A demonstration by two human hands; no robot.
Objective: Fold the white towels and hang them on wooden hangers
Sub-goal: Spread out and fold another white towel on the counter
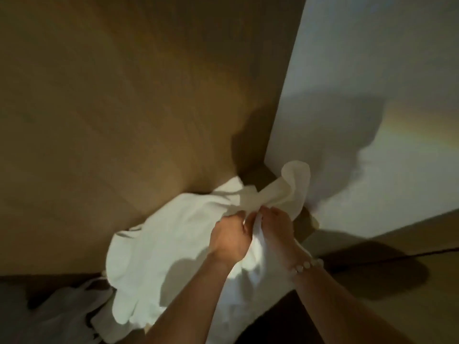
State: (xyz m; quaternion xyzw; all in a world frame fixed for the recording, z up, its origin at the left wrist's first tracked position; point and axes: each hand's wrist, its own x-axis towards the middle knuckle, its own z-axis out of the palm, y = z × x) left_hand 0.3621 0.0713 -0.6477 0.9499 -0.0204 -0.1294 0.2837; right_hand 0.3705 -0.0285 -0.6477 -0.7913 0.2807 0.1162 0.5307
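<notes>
- My left hand (229, 238) grips a bunched edge of the white towel (154, 259), fingers curled round the cloth.
- My right hand (279, 227), just beside it, pinches the same edge; bead bracelet (309, 264) on that wrist.
- Towel hangs crumpled below my hands against the wooden panel (111, 108).
- White wall (372, 58) to the right.
- More white cloth (64, 311) lower left, blurred.
</notes>
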